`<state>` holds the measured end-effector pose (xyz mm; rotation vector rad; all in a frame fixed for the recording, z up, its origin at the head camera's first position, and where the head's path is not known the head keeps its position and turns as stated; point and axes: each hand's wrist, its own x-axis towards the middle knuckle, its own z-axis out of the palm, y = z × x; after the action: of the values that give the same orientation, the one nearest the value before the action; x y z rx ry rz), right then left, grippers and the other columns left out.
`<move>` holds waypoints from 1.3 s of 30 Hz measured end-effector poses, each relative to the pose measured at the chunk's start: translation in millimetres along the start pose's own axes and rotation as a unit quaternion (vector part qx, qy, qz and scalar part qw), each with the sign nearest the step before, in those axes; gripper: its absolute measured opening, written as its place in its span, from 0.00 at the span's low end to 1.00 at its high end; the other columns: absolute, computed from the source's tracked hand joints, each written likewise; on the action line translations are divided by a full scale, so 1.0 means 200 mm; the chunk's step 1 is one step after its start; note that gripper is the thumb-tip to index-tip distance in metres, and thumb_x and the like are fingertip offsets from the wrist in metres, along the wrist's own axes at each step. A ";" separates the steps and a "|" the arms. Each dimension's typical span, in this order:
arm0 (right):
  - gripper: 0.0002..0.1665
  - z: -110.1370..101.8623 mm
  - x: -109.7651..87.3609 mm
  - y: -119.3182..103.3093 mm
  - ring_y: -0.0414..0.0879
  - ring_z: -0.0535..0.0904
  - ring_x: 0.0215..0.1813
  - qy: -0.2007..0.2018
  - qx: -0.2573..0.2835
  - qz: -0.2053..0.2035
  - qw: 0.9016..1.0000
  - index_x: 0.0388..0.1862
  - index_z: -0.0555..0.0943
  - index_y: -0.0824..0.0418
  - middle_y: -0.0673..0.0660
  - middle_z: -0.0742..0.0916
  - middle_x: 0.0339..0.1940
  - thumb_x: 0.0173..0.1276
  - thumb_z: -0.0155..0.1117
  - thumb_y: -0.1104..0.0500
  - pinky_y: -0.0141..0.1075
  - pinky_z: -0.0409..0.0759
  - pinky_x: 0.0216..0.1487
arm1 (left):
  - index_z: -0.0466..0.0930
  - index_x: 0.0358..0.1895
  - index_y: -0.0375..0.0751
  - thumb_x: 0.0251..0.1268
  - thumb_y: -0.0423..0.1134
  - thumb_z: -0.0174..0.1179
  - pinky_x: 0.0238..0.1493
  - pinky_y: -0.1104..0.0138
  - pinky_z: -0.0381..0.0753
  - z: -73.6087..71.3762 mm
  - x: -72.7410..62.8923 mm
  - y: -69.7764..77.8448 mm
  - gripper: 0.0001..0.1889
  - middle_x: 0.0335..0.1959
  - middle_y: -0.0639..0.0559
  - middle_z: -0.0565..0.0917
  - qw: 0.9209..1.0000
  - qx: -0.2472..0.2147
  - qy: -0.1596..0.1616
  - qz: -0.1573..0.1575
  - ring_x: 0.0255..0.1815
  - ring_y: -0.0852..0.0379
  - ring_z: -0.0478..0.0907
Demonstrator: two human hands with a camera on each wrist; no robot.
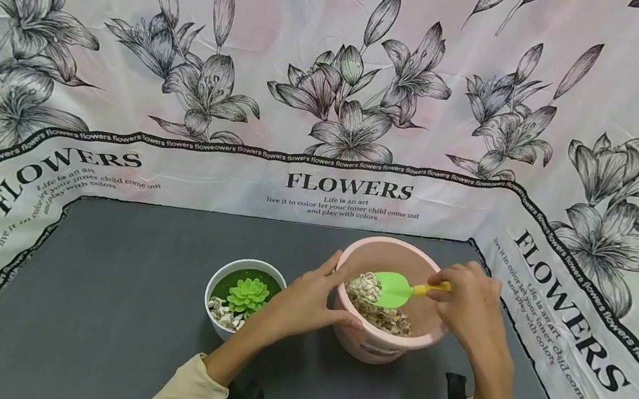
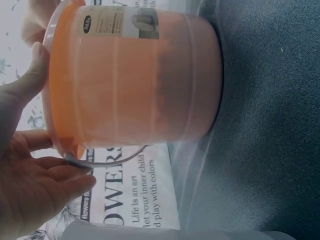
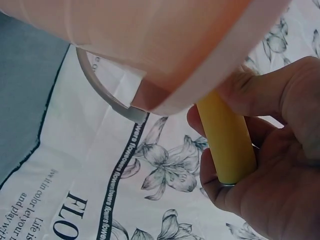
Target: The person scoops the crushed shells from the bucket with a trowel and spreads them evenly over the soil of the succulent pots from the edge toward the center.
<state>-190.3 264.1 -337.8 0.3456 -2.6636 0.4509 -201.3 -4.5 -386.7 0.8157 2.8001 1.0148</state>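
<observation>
My right hand (image 1: 467,305) nearer, holding green scoop (image 1: 392,290) by yellow handle (image 3: 227,142); long axis points leftward, blade inside pink bucket (image 1: 391,257), pale stones (image 1: 365,286) heaped at tip. My left hand (image 1: 308,297) rests spread on bucket's left rim. Can't tell whether blade touches gravel (image 1: 391,320).

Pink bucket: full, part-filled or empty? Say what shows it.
Part-filled: small stones lie low inside the pink bucket, with bare inner wall showing above them.

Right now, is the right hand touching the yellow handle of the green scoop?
Touching: the right wrist view shows the right hand wrapped around the yellow handle, fingers curled about it.
</observation>
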 end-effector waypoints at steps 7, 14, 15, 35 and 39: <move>0.09 -0.04 0.02 0.01 0.52 0.74 0.36 0.018 0.016 -0.017 1.000 0.33 0.92 0.66 0.62 0.92 0.33 0.52 0.79 0.73 0.48 0.60 0.40 | 0.55 0.85 0.51 0.61 0.61 0.74 0.67 0.47 0.81 -0.02 0.01 0.00 0.53 0.87 0.38 0.51 1.000 -0.008 -0.004 -0.004 0.78 0.34 0.69; 0.09 -0.10 0.01 0.00 0.53 0.74 0.35 0.025 0.018 -0.016 0.999 0.34 0.92 0.65 0.62 0.91 0.32 0.52 0.81 0.70 0.48 0.61 0.38 | 0.51 0.86 0.51 0.60 0.63 0.73 0.67 0.48 0.82 -0.03 -0.01 0.00 0.56 0.88 0.42 0.48 1.000 -0.002 -0.009 -0.017 0.79 0.35 0.68; 0.09 -0.11 0.01 0.00 0.53 0.74 0.35 0.031 0.019 -0.017 0.999 0.34 0.92 0.65 0.62 0.91 0.32 0.52 0.81 0.70 0.48 0.60 0.38 | 0.50 0.86 0.51 0.60 0.63 0.73 0.68 0.48 0.81 -0.03 -0.01 0.00 0.56 0.88 0.42 0.48 1.000 -0.004 -0.008 -0.015 0.79 0.35 0.68; 0.15 -0.19 0.05 -0.25 0.30 0.67 0.37 0.121 0.115 -0.097 0.981 0.35 0.92 0.64 0.59 0.92 0.32 0.49 0.82 0.75 0.22 0.65 0.37 | 0.59 0.84 0.51 0.67 0.56 0.70 0.76 0.45 0.72 -0.43 -0.38 -0.32 0.46 0.85 0.49 0.62 0.999 -0.002 0.039 0.012 0.83 0.44 0.64; 0.15 -0.13 0.09 -0.35 0.35 0.70 0.37 0.113 0.121 -0.129 0.978 0.34 0.92 0.64 0.57 0.92 0.31 0.48 0.83 0.76 0.24 0.66 0.39 | 0.58 0.84 0.51 0.65 0.54 0.72 0.77 0.40 0.69 -0.54 -0.49 -0.44 0.47 0.84 0.47 0.63 0.998 -0.021 0.054 -0.008 0.84 0.42 0.62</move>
<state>-175.5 206.9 -288.8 0.6619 -2.3066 0.6889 -181.8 -173.0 -369.2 0.7551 2.8573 1.1437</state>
